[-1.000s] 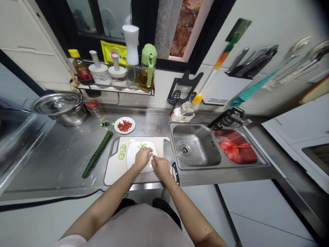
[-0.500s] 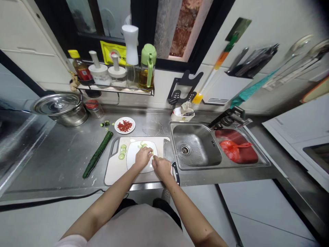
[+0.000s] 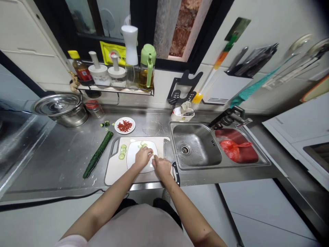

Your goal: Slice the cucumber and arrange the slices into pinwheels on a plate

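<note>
Both hands meet over the right part of a white plate (image 3: 131, 158), which lies on the cutting board (image 3: 115, 173). Between the fingertips of my left hand (image 3: 143, 157) and my right hand (image 3: 162, 167) is a small pale cucumber slice (image 3: 153, 154), pinched from both sides and partly hidden. Several cut cucumber pieces (image 3: 143, 144) lie on the plate beyond my left hand. A row of cucumber slices (image 3: 123, 152) rests on the board to the left. Beside my right wrist, the black knife handle (image 3: 176, 173) juts past the board's right edge.
A whole cucumber (image 3: 97, 155) lies left of the board. Behind it are cucumber ends (image 3: 105, 123) and a small plate of chopped red pieces (image 3: 124, 126). To the right is the sink (image 3: 196, 145), with a red bag (image 3: 231, 150) in its second basin. A lidded pot (image 3: 64, 109) stands back left.
The hands stay at nearly the same spot over the plate. Only the fingertips and the pinched slice have shifted very slightly.
</note>
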Tool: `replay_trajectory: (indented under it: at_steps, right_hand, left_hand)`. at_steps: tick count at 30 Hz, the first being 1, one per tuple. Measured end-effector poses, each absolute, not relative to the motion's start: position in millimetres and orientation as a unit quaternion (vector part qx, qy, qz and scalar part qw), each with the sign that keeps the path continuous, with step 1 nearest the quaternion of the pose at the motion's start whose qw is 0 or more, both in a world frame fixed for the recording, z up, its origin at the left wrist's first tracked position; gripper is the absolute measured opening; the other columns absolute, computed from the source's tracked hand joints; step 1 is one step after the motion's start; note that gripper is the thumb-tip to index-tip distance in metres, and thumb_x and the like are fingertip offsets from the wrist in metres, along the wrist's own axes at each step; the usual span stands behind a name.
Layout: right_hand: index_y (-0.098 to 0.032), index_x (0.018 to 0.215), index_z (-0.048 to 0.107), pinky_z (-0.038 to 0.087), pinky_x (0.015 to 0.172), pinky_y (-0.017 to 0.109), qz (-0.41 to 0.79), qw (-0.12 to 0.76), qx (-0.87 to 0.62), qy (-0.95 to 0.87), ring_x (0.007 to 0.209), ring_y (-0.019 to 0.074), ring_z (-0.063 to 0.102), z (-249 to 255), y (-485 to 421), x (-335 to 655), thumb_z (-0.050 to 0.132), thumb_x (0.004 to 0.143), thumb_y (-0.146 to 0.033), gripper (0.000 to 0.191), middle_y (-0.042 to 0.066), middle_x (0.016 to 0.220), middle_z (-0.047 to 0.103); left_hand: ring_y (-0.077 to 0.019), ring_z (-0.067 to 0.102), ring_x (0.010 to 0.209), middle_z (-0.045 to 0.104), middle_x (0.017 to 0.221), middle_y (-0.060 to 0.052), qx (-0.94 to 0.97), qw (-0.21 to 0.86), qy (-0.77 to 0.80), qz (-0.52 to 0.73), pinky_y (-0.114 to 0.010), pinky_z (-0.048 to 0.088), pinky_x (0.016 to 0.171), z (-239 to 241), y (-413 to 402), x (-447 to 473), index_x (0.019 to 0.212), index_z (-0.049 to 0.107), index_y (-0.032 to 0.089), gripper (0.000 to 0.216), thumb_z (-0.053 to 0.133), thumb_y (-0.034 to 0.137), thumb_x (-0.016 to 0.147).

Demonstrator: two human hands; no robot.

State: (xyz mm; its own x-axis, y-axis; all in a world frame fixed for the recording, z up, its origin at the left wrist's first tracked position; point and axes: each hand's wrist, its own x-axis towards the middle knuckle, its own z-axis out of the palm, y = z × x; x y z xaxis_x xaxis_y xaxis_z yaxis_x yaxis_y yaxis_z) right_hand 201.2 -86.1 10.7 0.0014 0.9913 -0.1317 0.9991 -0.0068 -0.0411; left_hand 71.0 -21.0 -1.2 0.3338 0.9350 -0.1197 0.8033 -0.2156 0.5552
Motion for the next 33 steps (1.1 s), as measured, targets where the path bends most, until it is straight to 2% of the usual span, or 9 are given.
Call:
replay_trajectory:
  at_steps: [16,22,25,30,33]
  right_hand:
    - [-0.022,0.114,0.064,0.034,0.069,0.026,-0.073,0.026,0.711,0.699,0.083,0.0191,0.065,11,-84,202,0.039,0.098,-0.037,0.033,0.009,0.087,0.072]
    - [-0.024,0.123,0.061,0.034,0.068,0.025,-0.071,0.009,0.719,0.691,0.082,0.0191,0.065,15,-84,205,0.04,0.098,-0.04,0.037,0.009,0.088,0.073]
    - [-0.022,0.117,0.065,0.034,0.068,0.024,-0.071,-0.006,0.731,0.679,0.082,0.0182,0.065,18,-86,210,0.039,0.098,-0.04,0.036,0.01,0.088,0.073]
    - [-0.024,0.115,0.066,0.034,0.07,0.024,-0.082,-0.015,0.731,0.678,0.082,0.0173,0.066,18,-91,213,0.041,0.097,-0.037,0.033,0.008,0.088,0.074]
    - [-0.026,0.119,0.065,0.035,0.07,0.024,-0.093,-0.004,0.729,0.678,0.082,0.0173,0.066,17,-91,210,0.041,0.097,-0.037,0.034,0.007,0.09,0.074]
  left_hand:
    - [-0.0194,0.056,0.102,0.066,0.102,-0.003,0.766,0.287,0.557,0.139,-0.029,0.042,0.088,0,-20,71,0.097,0.071,0.024,0.017,0.057,0.023,0.088]
    - [-0.0197,0.057,0.102,0.067,0.1,-0.004,0.761,0.291,0.558,0.155,-0.03,0.042,0.09,1,-20,72,0.097,0.07,0.024,0.017,0.058,0.02,0.086]
    - [-0.019,0.058,0.101,0.067,0.099,-0.003,0.745,0.297,0.57,0.18,-0.03,0.043,0.09,5,-21,70,0.096,0.069,0.023,0.016,0.057,0.018,0.086]
    - [-0.0182,0.06,0.098,0.068,0.099,-0.002,0.697,0.307,0.599,0.245,-0.03,0.044,0.091,10,-29,60,0.098,0.068,0.023,0.016,0.056,0.024,0.087]
    - [-0.019,0.06,0.099,0.069,0.098,-0.002,0.688,0.305,0.614,0.237,-0.031,0.044,0.093,9,-34,55,0.099,0.069,0.024,0.017,0.056,0.027,0.088]
